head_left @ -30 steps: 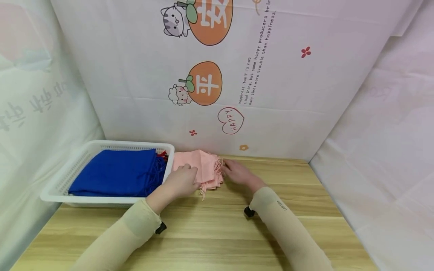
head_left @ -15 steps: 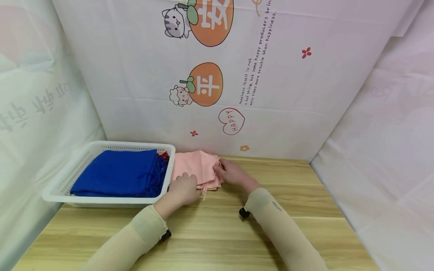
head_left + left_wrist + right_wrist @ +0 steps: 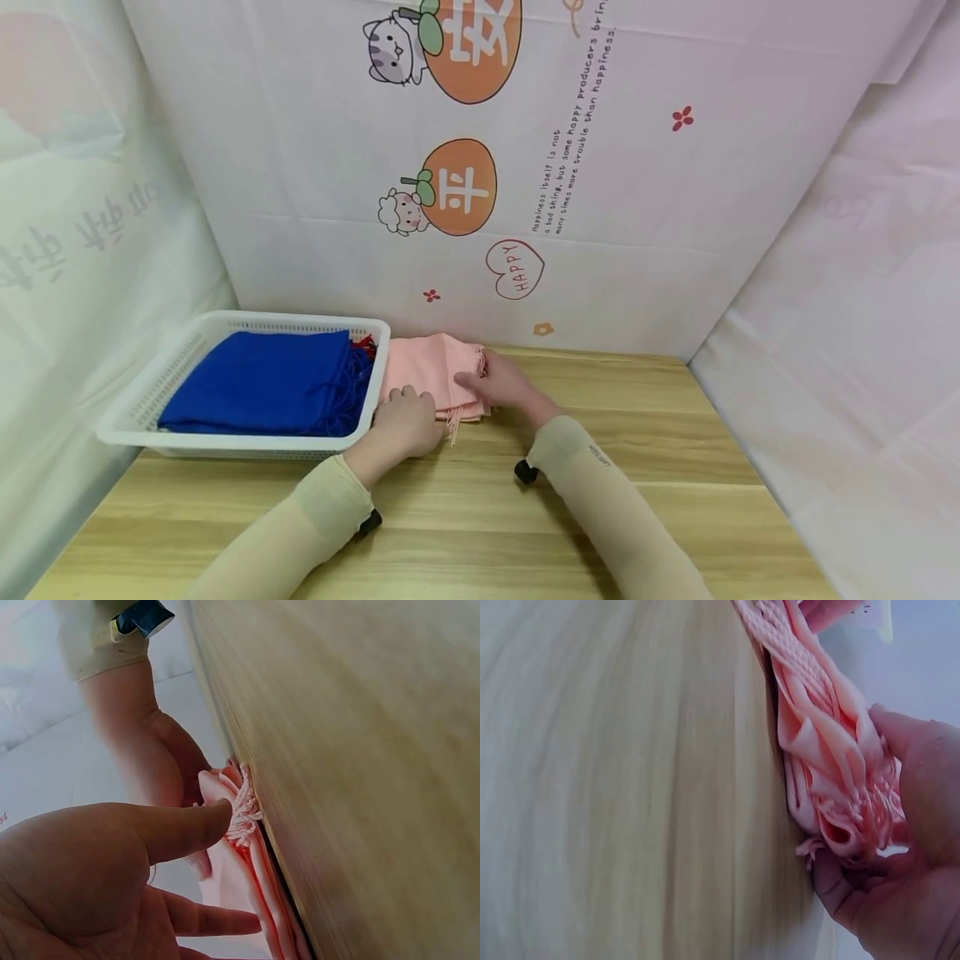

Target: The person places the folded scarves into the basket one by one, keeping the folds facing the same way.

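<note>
A folded pink fringed scarf (image 3: 420, 362) lies on the wooden table against the back wall, just right of the white basket. My right hand (image 3: 506, 383) grips its right end. In the right wrist view the thumb presses on top of the scarf's folded layers (image 3: 817, 742) while fingers reach beneath the fringed corner. My left hand (image 3: 408, 421) is at the near edge of the scarf, beside the basket. The left wrist view shows its thumb stretched out by the twisted fringe (image 3: 244, 814), with straight fingers against the folded side.
The white plastic basket (image 3: 120, 437) stands at the left and holds a folded blue fringed cloth (image 3: 255, 383), with a bit of red fringe (image 3: 365, 343) showing behind it. White printed sheets (image 3: 600, 292) enclose the table (image 3: 465, 517) at the back and sides.
My right hand has moved left from the fringe onto the scarf's right end, its thumb now on top. My left hand has shifted slightly toward me along the near edge.
</note>
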Motion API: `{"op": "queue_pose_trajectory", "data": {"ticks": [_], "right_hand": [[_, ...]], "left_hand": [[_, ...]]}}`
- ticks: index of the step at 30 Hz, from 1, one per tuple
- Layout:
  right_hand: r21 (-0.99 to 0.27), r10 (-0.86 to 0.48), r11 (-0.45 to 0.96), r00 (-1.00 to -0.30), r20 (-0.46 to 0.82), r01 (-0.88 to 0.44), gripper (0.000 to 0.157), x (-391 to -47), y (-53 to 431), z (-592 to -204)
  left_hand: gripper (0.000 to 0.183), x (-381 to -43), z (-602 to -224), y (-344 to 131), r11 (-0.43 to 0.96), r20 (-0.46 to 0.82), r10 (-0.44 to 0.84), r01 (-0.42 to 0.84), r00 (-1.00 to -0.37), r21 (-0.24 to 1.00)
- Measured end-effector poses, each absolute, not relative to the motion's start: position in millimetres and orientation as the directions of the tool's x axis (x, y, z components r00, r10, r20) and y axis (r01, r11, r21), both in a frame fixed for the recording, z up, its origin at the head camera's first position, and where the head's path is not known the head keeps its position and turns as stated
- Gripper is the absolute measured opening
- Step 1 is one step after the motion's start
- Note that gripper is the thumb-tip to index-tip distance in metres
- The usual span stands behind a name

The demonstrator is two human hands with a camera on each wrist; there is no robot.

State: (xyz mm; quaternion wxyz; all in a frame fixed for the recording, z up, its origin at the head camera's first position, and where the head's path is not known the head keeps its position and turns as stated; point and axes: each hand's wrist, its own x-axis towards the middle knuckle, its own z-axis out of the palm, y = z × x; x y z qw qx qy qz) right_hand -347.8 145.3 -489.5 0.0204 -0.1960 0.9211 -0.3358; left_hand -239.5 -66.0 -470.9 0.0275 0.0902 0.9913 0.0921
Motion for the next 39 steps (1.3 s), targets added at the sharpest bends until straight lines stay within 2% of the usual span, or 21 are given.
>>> {"op": "queue_pose_trajectory", "data": {"ticks": [4,10,16,23,30,37,39], "right_hand": [[-0.651,-0.355,0.684,-0.930,0.095,-0.328,0.071,-347.9,137.9,-490.4],[-0.649,-0.315,0.699,-0.944,0.099,-0.301,0.074,-348.0,135.1,-494.1],[-0.724,-0.310,0.637,-0.948,0.072,-0.263,0.076,-345.6,148.9,-496.3],[-0.782,-0.333,0.591,-0.943,-0.011,-0.199,0.089,-336.7,176.3,-491.4],[-0.751,-0.329,0.629,-0.944,-0.024,-0.200,0.092,-328.3,203.6,-491.9],[-0.698,-0.340,0.686,-0.939,-0.053,-0.209,0.100,-319.7,223.7,-487.1],[-0.698,-0.348,0.686,-0.935,-0.063,-0.208,0.096,-316.2,227.1,-485.4]], "left_hand": [[0.061,-239.4,-471.4,-65.6,0.967,-0.041,0.184,0.174,-0.982,0.186],[0.066,-237.3,-469.5,-64.0,0.965,-0.051,0.193,0.181,-0.980,0.188],[0.072,-235.3,-468.1,-61.7,0.960,-0.032,0.220,0.211,-0.975,0.186],[0.070,-232.1,-467.4,-63.7,0.960,-0.021,0.229,0.222,-0.973,0.172],[0.070,-230.2,-462.9,-62.8,0.953,-0.006,0.234,0.228,-0.972,0.200],[0.074,-234.2,-464.6,-60.9,0.942,-0.033,0.200,0.183,-0.979,0.281],[0.075,-236.6,-466.9,-60.5,0.935,-0.039,0.204,0.183,-0.978,0.304]]}}
